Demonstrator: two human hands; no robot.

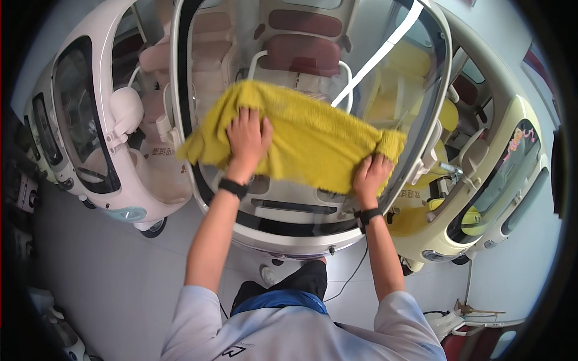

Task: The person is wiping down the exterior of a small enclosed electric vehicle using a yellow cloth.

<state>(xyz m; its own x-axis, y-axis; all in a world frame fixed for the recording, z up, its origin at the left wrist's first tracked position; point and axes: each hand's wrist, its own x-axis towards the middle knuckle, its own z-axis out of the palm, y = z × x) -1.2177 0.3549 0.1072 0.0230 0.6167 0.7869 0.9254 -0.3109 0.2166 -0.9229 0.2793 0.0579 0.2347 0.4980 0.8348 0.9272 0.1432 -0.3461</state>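
Observation:
A yellow towel-like cloth (pixel 311 140) is stretched between my two hands across the windshield (pixel 289 216) of a small enclosed vehicle. My left hand (pixel 249 137) grips it on the left, fingers partly sunk in its folds. On the right, my right hand (pixel 373 173) holds a bunched corner near the glass's dark border. Whether the cloth lies flat against the glass all along cannot be told. Through the windshield a dark red seat (pixel 302 52) shows, and a long white reflection crosses the upper right.
A pink vehicle (pixel 128 176) with a white mirror (pixel 126 106) stands close on the left. To the right is a pale yellow vehicle (pixel 490 180) with a cartoon sticker. A thin black cable (pixel 350 280) hangs to the grey floor (pixel 135 270) by my legs.

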